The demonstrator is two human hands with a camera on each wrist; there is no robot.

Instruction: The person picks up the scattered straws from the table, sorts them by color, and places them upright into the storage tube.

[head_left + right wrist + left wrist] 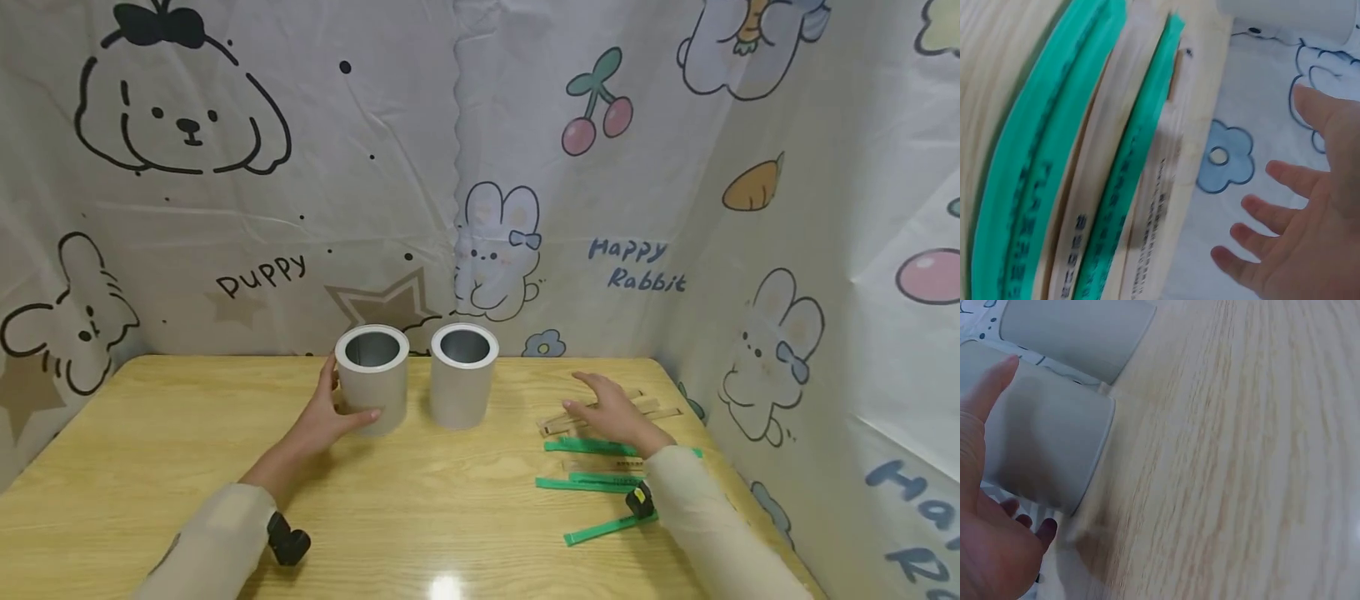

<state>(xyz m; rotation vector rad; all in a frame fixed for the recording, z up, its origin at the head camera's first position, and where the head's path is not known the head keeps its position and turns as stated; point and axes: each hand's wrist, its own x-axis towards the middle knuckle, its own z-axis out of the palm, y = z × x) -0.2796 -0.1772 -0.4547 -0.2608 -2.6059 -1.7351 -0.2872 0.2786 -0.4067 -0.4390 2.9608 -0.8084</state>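
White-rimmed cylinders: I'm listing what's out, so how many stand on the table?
2. The left cylinder stands toward the back of the table; the right cylinder stands beside it, with a gap between. No others show in any view.

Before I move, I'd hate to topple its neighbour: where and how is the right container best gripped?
Probably round the outer wall of the right container at mid-height, coming from its right: it stands upright, its side is round, and the left container stands close on its left.

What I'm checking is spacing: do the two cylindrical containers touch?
Apart: in the head view, bare tabletop shows between the left container and the right container.
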